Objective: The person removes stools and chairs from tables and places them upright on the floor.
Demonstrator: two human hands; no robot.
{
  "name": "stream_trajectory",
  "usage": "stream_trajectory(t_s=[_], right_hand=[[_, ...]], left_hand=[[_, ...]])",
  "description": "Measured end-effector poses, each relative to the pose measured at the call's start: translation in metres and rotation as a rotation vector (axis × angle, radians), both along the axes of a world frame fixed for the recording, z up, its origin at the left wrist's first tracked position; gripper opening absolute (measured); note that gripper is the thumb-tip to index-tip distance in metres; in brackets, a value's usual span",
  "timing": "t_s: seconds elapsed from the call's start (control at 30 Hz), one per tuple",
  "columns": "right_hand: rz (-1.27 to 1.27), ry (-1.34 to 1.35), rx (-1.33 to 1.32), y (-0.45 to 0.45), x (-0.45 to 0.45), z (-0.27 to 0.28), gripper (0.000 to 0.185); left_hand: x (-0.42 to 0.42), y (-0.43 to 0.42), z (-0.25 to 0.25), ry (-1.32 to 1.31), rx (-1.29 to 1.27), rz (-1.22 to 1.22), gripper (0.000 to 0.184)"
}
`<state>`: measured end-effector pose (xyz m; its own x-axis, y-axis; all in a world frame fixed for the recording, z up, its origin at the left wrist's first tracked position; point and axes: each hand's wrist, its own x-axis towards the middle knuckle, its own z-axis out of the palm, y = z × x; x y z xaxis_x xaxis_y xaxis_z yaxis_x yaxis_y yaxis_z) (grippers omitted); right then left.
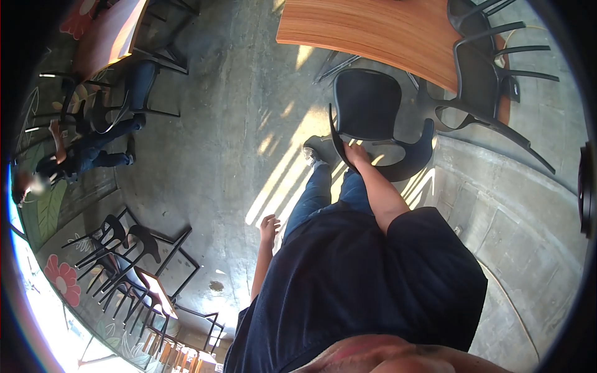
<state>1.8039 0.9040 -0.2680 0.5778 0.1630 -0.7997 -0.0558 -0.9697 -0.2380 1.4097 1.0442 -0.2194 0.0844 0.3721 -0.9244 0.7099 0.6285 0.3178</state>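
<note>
In the head view, a black chair (pixel 367 102) stands on the floor just ahead of my legs, its curved backrest towards me. My right hand (pixel 356 155) is closed on the left part of that backrest; the fingertips are partly hidden. My left hand (pixel 269 229) hangs out at my left side over the floor, fingers loosely apart, holding nothing. Beyond the chair is a wooden table (pixel 367 28), with the front of the seat close to its near edge.
More black chairs (pixel 476 74) rest upturned on the table's right end. A concrete wall (pixel 497 205) runs along my right. At far left, another person (pixel 81 152) is near a second table (pixel 112 37). Several chairs (pixel 146 242) are upturned on a table at lower left.
</note>
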Motion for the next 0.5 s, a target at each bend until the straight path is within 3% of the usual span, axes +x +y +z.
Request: stream_trajectory(t_s=[0.1,0.17,0.23,0.5], right_hand=[[-0.015,-0.013,0.012,0.009,0.027,-0.047,0.068],[-0.054,-0.052,0.089,0.024,0.046,-0.044,0.069],[0.012,-0.161,0.078,0.035,0.069,-0.097,0.072],[-0.153,-0.109,0.142,0.12,0.14,-0.099,0.075]], left_hand=[[0.021,0.009,0.01,-0.072,0.047,0.015,0.03],[0.03,0.012,0.024,-0.127,0.067,-0.007,0.031],[0.032,0.01,0.032,-0.107,0.082,-0.021,0.034],[-0.055,-0.026,0.026,0.075,0.026,0.036,0.033]])
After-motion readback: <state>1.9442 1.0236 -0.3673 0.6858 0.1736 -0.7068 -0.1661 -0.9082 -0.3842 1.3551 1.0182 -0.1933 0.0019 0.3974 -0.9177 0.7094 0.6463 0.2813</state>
